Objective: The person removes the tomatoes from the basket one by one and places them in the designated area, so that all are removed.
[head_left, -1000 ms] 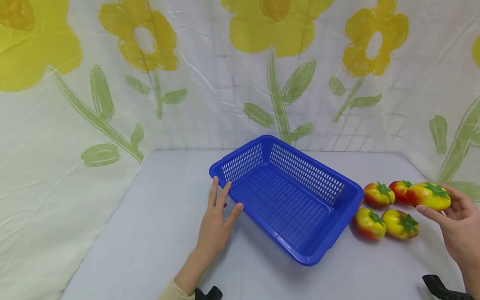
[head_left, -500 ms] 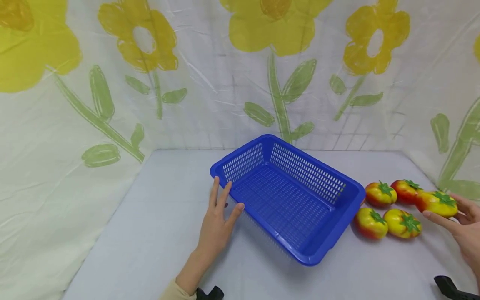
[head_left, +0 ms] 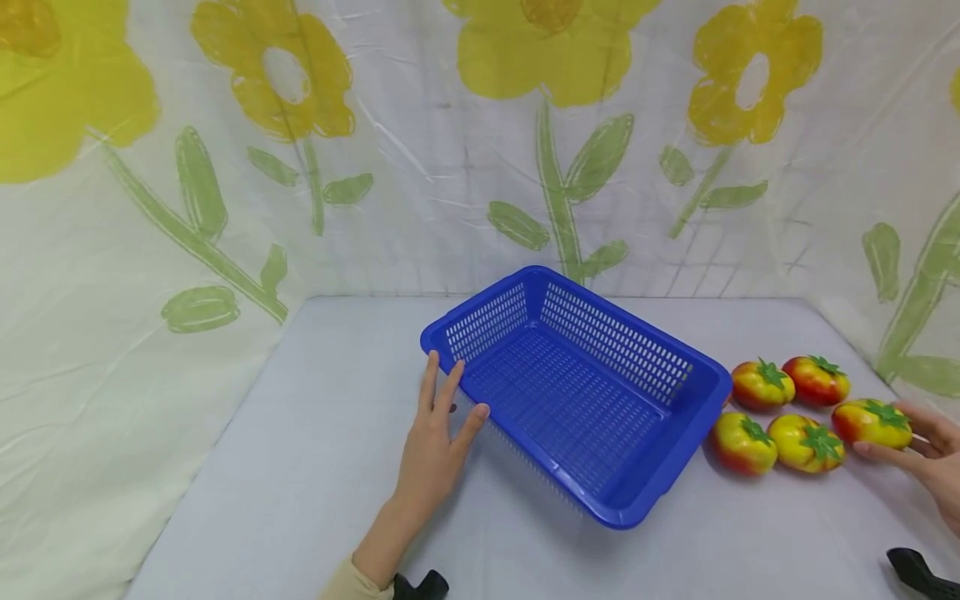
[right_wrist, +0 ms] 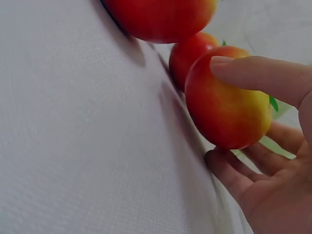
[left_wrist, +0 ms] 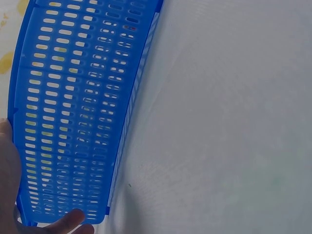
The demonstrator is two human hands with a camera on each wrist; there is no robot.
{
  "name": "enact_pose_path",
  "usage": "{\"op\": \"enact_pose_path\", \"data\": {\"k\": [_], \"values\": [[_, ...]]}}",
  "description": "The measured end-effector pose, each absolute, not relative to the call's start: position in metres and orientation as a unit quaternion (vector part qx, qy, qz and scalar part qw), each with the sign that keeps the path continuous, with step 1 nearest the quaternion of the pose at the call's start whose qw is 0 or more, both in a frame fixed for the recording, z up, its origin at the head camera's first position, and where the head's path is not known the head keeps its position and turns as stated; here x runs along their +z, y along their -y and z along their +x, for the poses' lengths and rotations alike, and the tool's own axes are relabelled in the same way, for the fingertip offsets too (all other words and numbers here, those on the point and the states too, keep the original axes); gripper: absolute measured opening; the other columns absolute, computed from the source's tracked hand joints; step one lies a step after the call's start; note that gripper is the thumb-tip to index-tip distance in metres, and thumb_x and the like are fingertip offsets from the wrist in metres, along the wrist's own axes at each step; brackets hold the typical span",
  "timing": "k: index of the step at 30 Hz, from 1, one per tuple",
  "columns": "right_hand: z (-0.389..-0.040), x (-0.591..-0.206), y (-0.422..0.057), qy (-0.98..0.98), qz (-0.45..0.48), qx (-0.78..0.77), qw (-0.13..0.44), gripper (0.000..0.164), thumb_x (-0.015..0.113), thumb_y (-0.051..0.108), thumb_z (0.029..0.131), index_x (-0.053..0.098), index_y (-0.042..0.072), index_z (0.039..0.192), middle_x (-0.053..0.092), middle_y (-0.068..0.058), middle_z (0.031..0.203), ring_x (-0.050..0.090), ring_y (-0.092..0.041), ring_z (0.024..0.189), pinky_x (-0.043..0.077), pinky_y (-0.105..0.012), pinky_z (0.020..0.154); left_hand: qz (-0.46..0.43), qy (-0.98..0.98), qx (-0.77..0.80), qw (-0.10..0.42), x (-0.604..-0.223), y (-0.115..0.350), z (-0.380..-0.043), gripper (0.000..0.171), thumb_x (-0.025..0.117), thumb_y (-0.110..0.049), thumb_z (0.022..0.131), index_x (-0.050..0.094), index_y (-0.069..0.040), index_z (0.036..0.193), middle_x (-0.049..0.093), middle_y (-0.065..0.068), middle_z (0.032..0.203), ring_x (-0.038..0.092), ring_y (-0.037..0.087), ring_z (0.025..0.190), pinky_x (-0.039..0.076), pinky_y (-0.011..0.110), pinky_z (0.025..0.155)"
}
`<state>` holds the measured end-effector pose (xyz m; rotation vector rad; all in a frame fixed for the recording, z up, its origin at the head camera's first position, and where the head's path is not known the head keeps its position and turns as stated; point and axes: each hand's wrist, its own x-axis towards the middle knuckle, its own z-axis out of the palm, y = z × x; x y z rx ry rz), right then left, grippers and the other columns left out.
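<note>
A blue plastic basket [head_left: 570,400] with slotted walls stands in the middle of the table, tilted up on its near side in the head view. My left hand [head_left: 431,454] lies against its near left rim, fingers spread and fairly straight. In the left wrist view the basket's slotted wall [left_wrist: 73,107] fills the left side. At the far right, my right hand [head_left: 930,450] holds a red-and-yellow tomato [head_left: 870,423] with a green leafy top. Its thumb [right_wrist: 263,75] presses one side, with the other fingers beneath and behind the tomato.
Left of the held tomato sit several similar tomatoes, among them a nearer one [head_left: 806,443] and a farther one [head_left: 816,381]. One is partly hidden by the basket's right edge. A white sheet with painted flowers [head_left: 551,50] hangs behind the white table [head_left: 300,467].
My right hand has moved right and down with the tomato, lowering it to about table level beside the others. The left hand and the basket have hardly moved.
</note>
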<state>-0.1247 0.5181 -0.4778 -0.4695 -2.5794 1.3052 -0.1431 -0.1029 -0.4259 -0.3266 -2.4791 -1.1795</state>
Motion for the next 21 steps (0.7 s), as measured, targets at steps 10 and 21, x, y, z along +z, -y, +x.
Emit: {"op": "enact_pose_path", "data": {"k": [10, 21], "values": [[-0.1231, -0.4774, -0.5229, 0.876, -0.162, 0.451, 0.051, 0.089, 0.066, 0.04, 0.093, 0.005, 0.032, 0.158, 0.009, -0.019, 0.161, 0.017, -0.038, 0.133, 0.006, -0.065, 0.108, -0.118, 0.88, -0.422, 0.186, -0.425, 0.1011, -0.1433, 0.066, 0.056, -0.045, 0.099, 0.032, -0.022, 0.156, 0.005, -0.001, 0.164, 0.062, 0.029, 0.107, 0.052, 0.039, 0.072], [-0.1261, -0.4784, -0.5233, 0.874, -0.139, 0.464, 0.038, 0.087, 0.061, 0.041, 0.096, 0.0, 0.03, 0.158, 0.01, -0.018, 0.161, 0.012, -0.046, 0.133, 0.007, -0.067, 0.107, -0.113, 0.882, -0.419, 0.186, -0.4258, 0.1024, -0.1429, 0.066, 0.055, -0.046, 0.099, 0.031, -0.022, 0.156, 0.005, -0.001, 0.164, 0.061, 0.028, 0.109, 0.052, 0.038, 0.072]]}}
